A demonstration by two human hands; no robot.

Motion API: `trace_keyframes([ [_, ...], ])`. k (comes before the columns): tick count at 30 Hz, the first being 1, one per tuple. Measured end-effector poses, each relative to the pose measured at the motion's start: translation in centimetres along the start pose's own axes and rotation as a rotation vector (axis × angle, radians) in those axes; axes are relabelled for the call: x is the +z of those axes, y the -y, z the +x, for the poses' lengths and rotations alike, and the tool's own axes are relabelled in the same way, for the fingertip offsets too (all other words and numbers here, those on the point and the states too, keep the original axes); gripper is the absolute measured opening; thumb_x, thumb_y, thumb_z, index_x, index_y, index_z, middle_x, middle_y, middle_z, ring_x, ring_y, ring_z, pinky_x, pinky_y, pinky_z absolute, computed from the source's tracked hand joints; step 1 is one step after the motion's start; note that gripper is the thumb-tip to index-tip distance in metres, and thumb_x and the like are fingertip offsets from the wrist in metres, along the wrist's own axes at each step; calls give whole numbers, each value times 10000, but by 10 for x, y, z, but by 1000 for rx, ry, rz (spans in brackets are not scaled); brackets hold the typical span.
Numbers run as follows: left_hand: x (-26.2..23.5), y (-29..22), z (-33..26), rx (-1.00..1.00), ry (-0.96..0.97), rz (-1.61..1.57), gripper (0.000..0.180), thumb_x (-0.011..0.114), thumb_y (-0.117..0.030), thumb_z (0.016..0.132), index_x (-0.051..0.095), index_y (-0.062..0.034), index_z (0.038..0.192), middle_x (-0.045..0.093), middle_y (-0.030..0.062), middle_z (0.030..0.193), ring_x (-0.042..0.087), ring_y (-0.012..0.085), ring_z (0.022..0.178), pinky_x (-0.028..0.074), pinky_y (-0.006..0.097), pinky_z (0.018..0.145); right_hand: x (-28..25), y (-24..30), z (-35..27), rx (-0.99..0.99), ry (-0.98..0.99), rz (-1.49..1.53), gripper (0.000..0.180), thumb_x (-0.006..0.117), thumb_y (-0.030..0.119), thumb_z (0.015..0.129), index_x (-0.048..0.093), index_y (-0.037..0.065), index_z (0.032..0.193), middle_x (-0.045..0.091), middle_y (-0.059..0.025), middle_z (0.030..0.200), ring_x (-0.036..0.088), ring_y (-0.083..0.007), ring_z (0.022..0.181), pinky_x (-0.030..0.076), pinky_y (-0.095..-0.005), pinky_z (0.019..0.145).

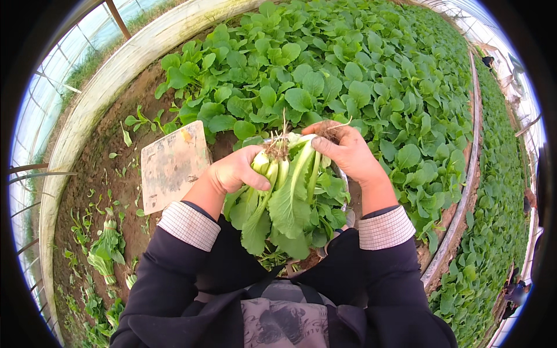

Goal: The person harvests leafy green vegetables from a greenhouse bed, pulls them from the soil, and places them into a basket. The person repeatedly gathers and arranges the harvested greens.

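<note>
In front of my body, my left hand (237, 171) is closed around a bunch of leafy greens (253, 223), its pale stems and roots up and its leaves hanging down. A tangle of thin brown roots (277, 148) sticks up over the stem ends. Just to the right, my right hand (346, 152) pinches another leafy green plant (295, 203) at its root end, with soil-covered roots beside the fingers. That plant's stem and broad leaf hang down against the bunch. Part of a pale rim shows behind the leaves; what it belongs to is hidden.
A flat, soil-stained board (174, 167) lies to the left. Beyond it, a tied bunch of greens (107, 246) and scattered leaves rest on bare soil. Dense growing greens (360, 75) fill the far side and right, where a long pale edging (461, 214) divides the beds.
</note>
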State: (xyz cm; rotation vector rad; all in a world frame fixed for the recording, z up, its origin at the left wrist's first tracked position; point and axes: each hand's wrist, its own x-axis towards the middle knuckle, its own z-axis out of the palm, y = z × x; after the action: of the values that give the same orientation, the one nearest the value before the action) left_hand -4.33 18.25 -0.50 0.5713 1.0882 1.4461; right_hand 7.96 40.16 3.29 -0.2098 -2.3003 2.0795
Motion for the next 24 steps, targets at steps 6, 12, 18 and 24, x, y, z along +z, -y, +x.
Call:
trace_keyframes([
  [6, -5, 0, 0, -21, -52, 127, 635, 767, 25, 536, 588, 0, 1145, 640, 20, 1040, 591, 129, 930, 465, 286, 877, -3, -11, 2, 7, -28, -265, 229, 635, 188, 880, 646, -4, 1004, 644, -29, 839, 562, -122, 754, 470, -281, 732],
  [12, 10, -12, -2, 51, -105, 235, 657, 758, 30, 559, 579, -15, 1190, 632, -8, 1026, 565, 91, 904, 457, 267, 861, -3, -13, 5, -61, -162, -27, 192, 625, 179, 881, 631, 0, 951, 617, -23, 784, 538, -90, 716, 452, -255, 678],
  [18, 2, -5, 2, 282, -263, 581, 449, 729, -10, 605, 598, -2, 1034, 536, 21, 950, 526, 150, 877, 441, 287, 833, -20, -39, 14, 107, -340, -57, 389, 675, 333, 848, 635, 23, 1079, 618, -103, 1047, 572, -185, 944, 439, -285, 884],
  [24, 18, 9, 12, 282, -227, 780, 595, 758, -42, 596, 567, 2, 1158, 544, 67, 1099, 534, 184, 1028, 419, 305, 921, 50, -36, 36, 46, -425, 729, 166, 625, 198, 887, 582, 48, 830, 690, -110, 848, 637, -201, 740, 504, -347, 768],
])
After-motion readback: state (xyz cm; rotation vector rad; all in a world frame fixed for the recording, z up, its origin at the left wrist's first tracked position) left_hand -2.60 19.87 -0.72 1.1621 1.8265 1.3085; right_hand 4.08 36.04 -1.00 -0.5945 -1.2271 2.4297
